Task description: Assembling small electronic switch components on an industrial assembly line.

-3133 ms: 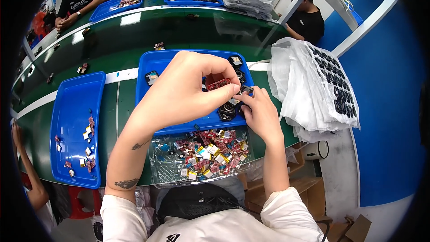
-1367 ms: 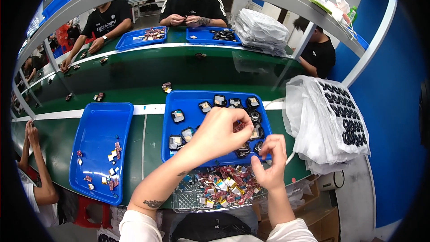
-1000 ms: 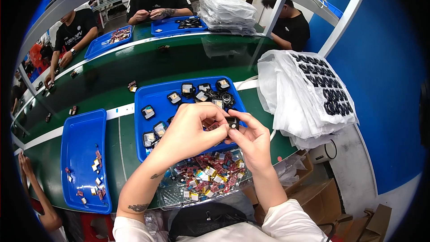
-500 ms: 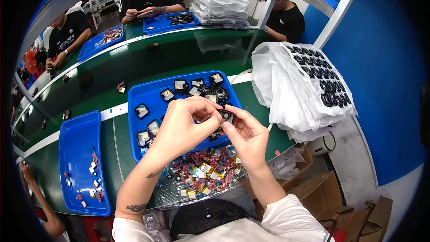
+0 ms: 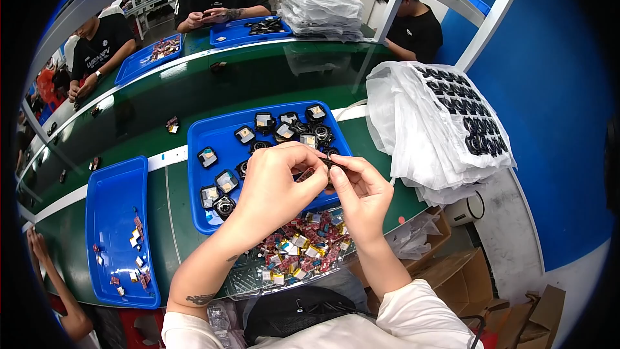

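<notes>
Over the front edge of the blue tray (image 5: 197,201), my two hands meet at a small black plastic case (image 5: 332,163). My right hand (image 5: 365,197) grips this case between thumb and fingers. Closed in a pinch, my left hand (image 5: 279,178) holds a small red circuit board (image 5: 306,173), mostly covered by its fingers, against the case's left side. Behind them in the tray lie several black cases (image 5: 265,121), some with a silvery battery inside. Below my wrists, a clear plastic tray (image 5: 248,287) holds a heap of red circuit boards with batteries (image 5: 300,245).
At left stands a narrow blue tray (image 5: 123,184) with a few boards. A green conveyor belt (image 5: 258,84) runs behind, carrying scattered parts. White-wrapped stacked trays of black parts (image 5: 420,136) stand at right, cardboard boxes (image 5: 452,274) below. Co-workers sit across the belt.
The black case has tilted in my right hand, so its inside shows less. Both hands have shifted slightly to the right and stay close together.
</notes>
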A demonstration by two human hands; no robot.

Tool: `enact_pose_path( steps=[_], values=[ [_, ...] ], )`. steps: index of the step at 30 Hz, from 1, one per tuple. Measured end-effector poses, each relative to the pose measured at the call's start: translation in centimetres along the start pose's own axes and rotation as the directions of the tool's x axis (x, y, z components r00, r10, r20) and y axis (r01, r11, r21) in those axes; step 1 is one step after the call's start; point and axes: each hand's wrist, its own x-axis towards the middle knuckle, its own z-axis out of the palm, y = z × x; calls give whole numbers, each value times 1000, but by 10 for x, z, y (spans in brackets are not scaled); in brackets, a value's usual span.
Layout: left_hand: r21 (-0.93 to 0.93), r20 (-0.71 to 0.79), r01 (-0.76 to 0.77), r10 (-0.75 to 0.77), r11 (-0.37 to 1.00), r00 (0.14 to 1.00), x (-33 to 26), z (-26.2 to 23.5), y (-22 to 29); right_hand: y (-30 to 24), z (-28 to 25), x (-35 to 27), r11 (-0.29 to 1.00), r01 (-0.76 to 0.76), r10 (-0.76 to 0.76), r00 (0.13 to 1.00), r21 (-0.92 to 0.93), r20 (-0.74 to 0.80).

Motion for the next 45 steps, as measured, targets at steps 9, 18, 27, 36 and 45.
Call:
enact_pose_path(
  steps=[9,18,27,36,45],
  values=[
    [68,-13,-66,67,996,998,-2,2,0,2,-11,7,991,-36,52,990,126,-128],
    [37,51,-21,19,999,999,-3,0,7,2,-11,9,958,-35,85,983,285,-164],
    [-351,191,215,-155,911,969,-1,0,-3,-1,-7,5,989,73,-56,989,126,-134],
    [-265,174,255,-214,930,961,4,-1,0,-6,-16,5,988,151,-150,988,37,-32],
    [101,-143,-57,71,993,987,-5,-8,6,5,-5,51,992,-125,127,974,-22,188]
  ],
)
